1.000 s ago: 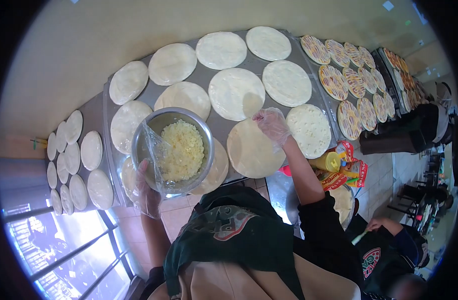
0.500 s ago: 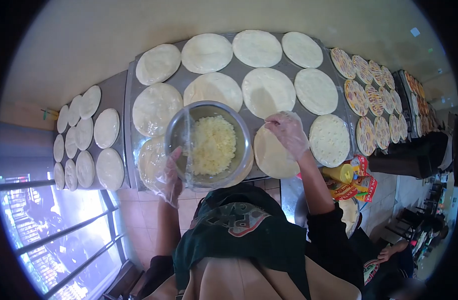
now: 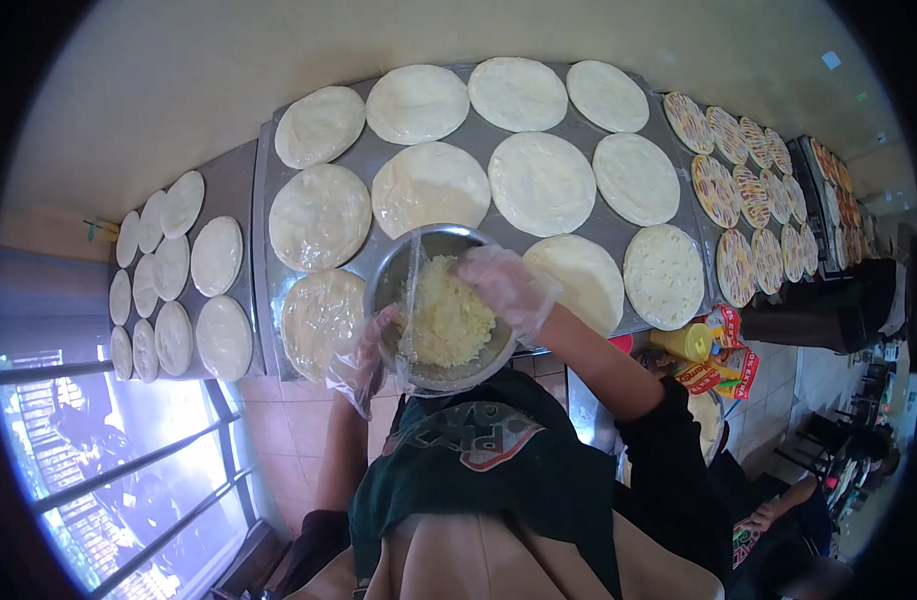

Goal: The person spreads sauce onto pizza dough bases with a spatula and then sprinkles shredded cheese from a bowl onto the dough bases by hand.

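A steel bowl (image 3: pixel 387 275) of shredded white cheese (image 3: pixel 444 335) is held close in front of me, over the near edge of the dough tray. My left hand (image 3: pixel 361 362), in a clear plastic glove, grips its left rim. A strip of clear plastic film (image 3: pixel 412 300) hangs across the bowl's left part. My right hand (image 3: pixel 509 288), also gloved, reaches over the right rim with its fingertips at the cheese; how far they are closed is hidden. Flat dough rounds surround the bowl, with one round (image 3: pixel 574 282) just right of my right hand and another (image 3: pixel 324 325) to the left.
The large metal tray (image 3: pixel 379 232) carries rows of dough rounds. More rounds lie on a left tray (image 3: pixel 241 190). Topped pizzas (image 3: pixel 736 275) with stripes stand at right. Red-yellow packets (image 3: pixel 744 372) and a yellow container (image 3: pixel 689 342) sit below. A person's hand (image 3: pixel 764 517) shows lower right.
My right hand has moved from above a dough round left and down into the bowl. The bowl has shifted right and slightly down with my left hand still gripping it.
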A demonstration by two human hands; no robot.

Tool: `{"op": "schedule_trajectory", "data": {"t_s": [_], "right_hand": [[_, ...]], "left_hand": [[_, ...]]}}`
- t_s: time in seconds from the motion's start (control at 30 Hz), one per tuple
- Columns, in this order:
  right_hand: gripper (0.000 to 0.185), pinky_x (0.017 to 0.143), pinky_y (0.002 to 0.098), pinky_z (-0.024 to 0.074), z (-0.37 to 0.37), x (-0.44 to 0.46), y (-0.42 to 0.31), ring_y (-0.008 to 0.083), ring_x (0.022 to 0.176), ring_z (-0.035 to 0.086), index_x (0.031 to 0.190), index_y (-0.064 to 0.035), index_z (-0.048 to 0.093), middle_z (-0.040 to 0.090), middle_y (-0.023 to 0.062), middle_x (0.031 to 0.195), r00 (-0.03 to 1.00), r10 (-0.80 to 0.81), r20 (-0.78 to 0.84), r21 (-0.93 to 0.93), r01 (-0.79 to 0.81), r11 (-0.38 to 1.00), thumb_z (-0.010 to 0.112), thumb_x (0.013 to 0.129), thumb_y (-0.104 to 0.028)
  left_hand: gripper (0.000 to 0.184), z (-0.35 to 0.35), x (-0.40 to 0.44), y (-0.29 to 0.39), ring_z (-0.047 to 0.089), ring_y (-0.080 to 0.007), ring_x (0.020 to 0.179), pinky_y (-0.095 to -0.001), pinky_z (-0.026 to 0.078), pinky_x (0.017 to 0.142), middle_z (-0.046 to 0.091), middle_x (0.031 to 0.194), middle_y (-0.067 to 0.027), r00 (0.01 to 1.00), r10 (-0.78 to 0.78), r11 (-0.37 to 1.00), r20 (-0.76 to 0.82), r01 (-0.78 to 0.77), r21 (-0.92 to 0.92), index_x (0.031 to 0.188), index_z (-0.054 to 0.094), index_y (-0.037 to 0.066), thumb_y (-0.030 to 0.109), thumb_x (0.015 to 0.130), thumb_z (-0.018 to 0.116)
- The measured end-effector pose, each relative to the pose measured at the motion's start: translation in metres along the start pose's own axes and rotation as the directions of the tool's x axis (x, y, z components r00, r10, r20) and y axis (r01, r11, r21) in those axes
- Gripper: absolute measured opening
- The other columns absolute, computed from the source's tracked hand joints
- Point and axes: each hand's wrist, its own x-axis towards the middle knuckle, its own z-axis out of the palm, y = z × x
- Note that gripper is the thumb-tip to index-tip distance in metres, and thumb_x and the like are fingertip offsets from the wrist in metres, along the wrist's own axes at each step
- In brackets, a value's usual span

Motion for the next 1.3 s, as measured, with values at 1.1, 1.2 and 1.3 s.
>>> {"op": "schedule_trajectory", "data": {"t_s": [1.1,1.2,1.3], "right_hand": [[0.012,0.069,0.0349,0.0472,-0.042,-0.124,0.157,0.0274,0.075,0.060,0.076,-0.0038,0.065,0.063,0.0132,0.075,0.915,0.364,-0.175,-0.031,-0.375,0.927,0.063,0.067,-0.010],[0.009,0.069,0.0357,0.0467,-0.051,-0.133,0.152,0.0294,0.077,0.060,0.073,-0.0042,0.064,0.063,0.0136,0.076,0.878,0.469,-0.098,-0.046,-0.475,0.879,0.057,0.070,-0.009],[0.012,0.070,0.0371,0.0464,-0.061,-0.142,0.133,0.0314,0.078,0.060,0.071,-0.0033,0.063,0.063,0.0144,0.077,0.802,0.596,-0.039,-0.051,-0.598,0.800,0.052,0.073,-0.007]], "left_hand": [[0.051,-0.017,0.019,-0.013,0.058,-0.0212,0.093,-0.0334,0.050,0.080,0.055,0.109,-0.0114,0.999,0.045,0.949,0.010,-0.039,-0.313,0.123,0.041,0.003,0.029,0.083,0.059],[0.050,-0.022,0.020,-0.019,0.059,-0.0218,0.090,-0.0339,0.050,0.079,0.056,0.106,-0.0116,0.999,0.044,0.937,-0.019,-0.048,-0.345,0.123,0.041,0.003,0.025,0.082,0.059],[0.045,-0.021,0.018,-0.017,0.058,-0.0207,0.093,-0.0322,0.050,0.080,0.055,0.108,-0.0111,0.997,0.073,0.943,-0.009,-0.072,-0.326,0.122,0.043,0.003,0.028,0.086,0.055]]}}
